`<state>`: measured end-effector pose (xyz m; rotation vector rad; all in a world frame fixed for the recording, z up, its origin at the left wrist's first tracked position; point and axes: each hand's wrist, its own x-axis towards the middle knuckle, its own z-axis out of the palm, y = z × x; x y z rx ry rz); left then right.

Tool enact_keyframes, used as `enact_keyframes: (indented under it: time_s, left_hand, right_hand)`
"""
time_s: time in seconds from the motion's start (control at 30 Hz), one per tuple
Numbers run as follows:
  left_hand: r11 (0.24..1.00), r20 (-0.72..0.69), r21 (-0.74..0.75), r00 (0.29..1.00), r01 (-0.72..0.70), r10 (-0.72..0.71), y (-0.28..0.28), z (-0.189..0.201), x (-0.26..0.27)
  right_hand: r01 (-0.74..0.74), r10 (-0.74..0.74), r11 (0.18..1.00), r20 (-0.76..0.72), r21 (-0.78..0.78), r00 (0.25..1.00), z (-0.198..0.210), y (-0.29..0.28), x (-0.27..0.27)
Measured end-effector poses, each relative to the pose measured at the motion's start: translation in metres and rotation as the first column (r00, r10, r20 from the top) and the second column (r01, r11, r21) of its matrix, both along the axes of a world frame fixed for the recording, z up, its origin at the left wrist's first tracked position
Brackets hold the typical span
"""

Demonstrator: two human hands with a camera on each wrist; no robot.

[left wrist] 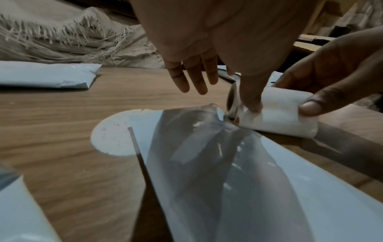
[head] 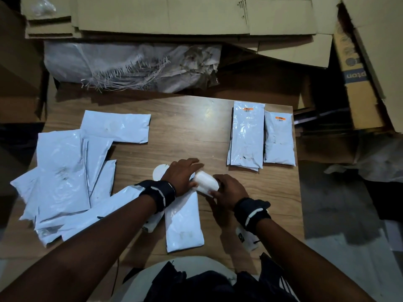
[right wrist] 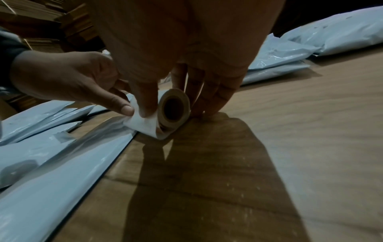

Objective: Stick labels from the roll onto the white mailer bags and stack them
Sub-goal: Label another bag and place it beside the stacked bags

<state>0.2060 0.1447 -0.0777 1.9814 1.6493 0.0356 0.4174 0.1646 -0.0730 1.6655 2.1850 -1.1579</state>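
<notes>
A white label roll (head: 206, 183) lies over the far end of a white mailer bag (head: 184, 223) near the table's front. My right hand (head: 219, 189) grips the roll (right wrist: 174, 109), thumb on one side and fingers on the other. My left hand (head: 192, 172) pinches the loose white strip (right wrist: 143, 122) at the roll's left end with its thumb (left wrist: 250, 99), and its other fingers (left wrist: 194, 80) are straight. A loose pile of plain white bags (head: 63, 171) lies on the left. Two stacks of bags with orange labels (head: 247, 136) (head: 279, 139) lie at the right.
A white round disc (head: 159, 172) lies on the wooden table (head: 185, 131) just left of my left hand. Behind the table are a frayed woven sack (head: 130, 66) and flattened cardboard boxes (head: 196, 16). More cartons (head: 357, 83) stand at the right.
</notes>
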Motion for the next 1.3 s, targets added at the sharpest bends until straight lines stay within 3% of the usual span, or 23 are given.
enact_keyframes:
  time_s: [0.13, 0.33, 0.47, 0.57, 0.63, 0.73, 0.77, 0.87, 0.97, 1.1, 1.17, 1.3]
  left_hand:
    - [0.998, -0.042, 0.005, 0.998, 0.056, -0.056, 0.002, 0.003, 0.005]
    - [0.996, -0.098, -0.019, 0.991, 0.088, -0.089, 0.009, 0.006, 0.013]
    - [0.990, -0.063, 0.078, 0.992, 0.117, -0.112, 0.013, 0.009, 0.016]
    - [0.982, -0.021, 0.154, 0.994, 0.109, -0.107, 0.015, 0.014, 0.016]
    - [0.975, 0.006, 0.200, 0.995, 0.099, -0.102, 0.014, 0.015, 0.013]
    - [0.961, 0.072, 0.253, 0.989, 0.107, -0.129, 0.013, 0.016, 0.007]
    - [0.956, 0.090, 0.269, 0.985, 0.121, -0.150, 0.012, 0.016, 0.006]
    - [0.937, 0.122, 0.317, 0.974, 0.146, -0.193, 0.009, 0.015, 0.005]
    - [0.941, 0.152, 0.323, 0.976, 0.102, -0.158, 0.004, 0.013, 0.007]
    - [0.981, 0.295, 0.192, 0.955, -0.033, -0.026, 0.000, 0.014, 0.010]
    - [0.985, 0.400, 0.058, 0.908, -0.161, 0.125, -0.003, 0.014, 0.012]
    - [0.928, 0.474, -0.200, 0.798, -0.315, 0.373, -0.007, 0.015, 0.016]
  right_hand:
    - [0.024, -0.021, 0.997, -0.040, 0.075, 0.999, 0.002, -0.002, 0.000]
    - [0.039, 0.013, 0.978, -0.246, 0.204, 0.969, 0.008, -0.006, 0.001]
    - [0.075, -0.012, 0.973, -0.281, 0.217, 0.960, 0.012, -0.005, 0.008]
    - [0.175, -0.109, 0.962, -0.295, 0.207, 0.949, 0.005, -0.004, 0.017]
    - [0.339, -0.278, 0.935, -0.371, 0.108, 0.886, -0.002, -0.004, 0.022]
    - [0.509, -0.594, 0.804, -0.424, -0.306, 0.683, 0.003, 0.000, 0.020]
    - [0.497, -0.617, 0.786, -0.428, -0.367, 0.660, 0.004, 0.001, 0.021]
    - [0.409, -0.517, 0.855, -0.491, -0.318, 0.701, 0.008, 0.004, 0.025]
    - [0.395, -0.506, 0.863, -0.527, -0.316, 0.683, 0.010, 0.006, 0.026]
    - [0.407, -0.498, 0.865, -0.583, -0.292, 0.641, 0.011, 0.008, 0.026]
    - [0.415, -0.501, 0.862, -0.604, -0.289, 0.619, 0.012, 0.008, 0.026]
    - [0.374, -0.500, 0.865, -0.622, -0.334, 0.602, 0.015, 0.009, 0.029]
